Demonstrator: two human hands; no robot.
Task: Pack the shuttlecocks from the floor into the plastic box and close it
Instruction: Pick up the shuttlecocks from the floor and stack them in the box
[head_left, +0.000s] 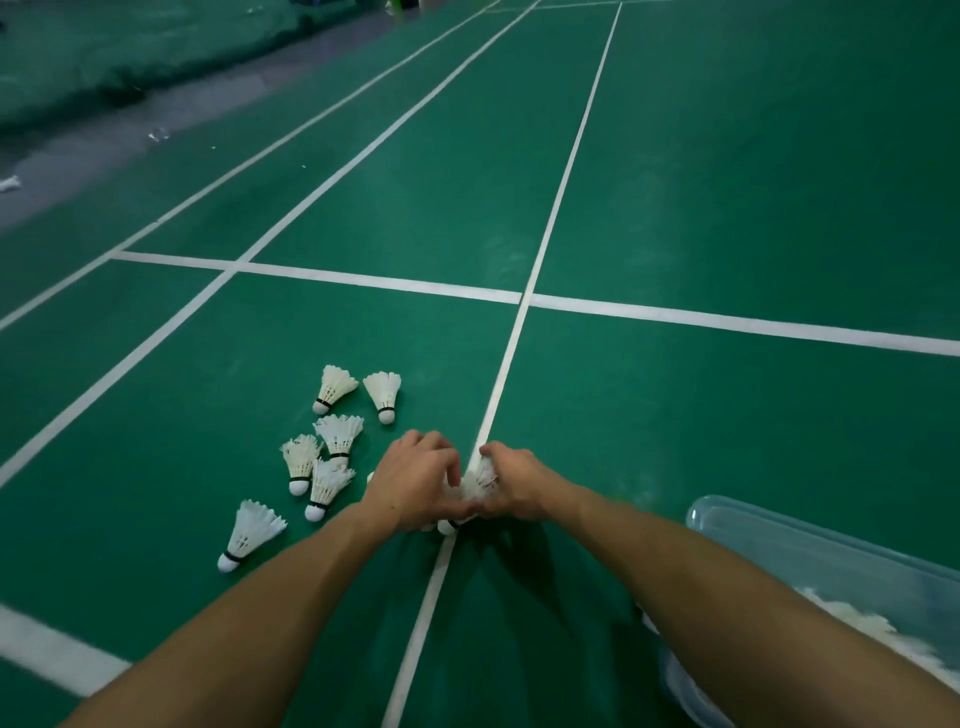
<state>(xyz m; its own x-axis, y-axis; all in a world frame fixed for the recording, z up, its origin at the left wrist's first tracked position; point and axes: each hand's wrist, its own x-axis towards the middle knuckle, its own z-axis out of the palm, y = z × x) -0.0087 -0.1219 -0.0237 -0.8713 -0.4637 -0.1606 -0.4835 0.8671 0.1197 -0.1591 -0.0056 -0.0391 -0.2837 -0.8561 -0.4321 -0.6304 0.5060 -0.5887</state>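
Left hand (415, 480) and right hand (511, 486) curling fingers around small bunch of shuttlecocks (475, 486) on floor (675, 415). Six more shuttlecocks (332, 452) lying at 9 o'clock of hands. Plastic box (810, 558) sitting open at 4 o'clock (some inside). Feathers looking light, easy to crush; holding softly near cork ends seems best.

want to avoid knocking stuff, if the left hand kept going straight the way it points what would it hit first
Likely nothing: the left hand points up the court, and only bare green floor lies ahead.
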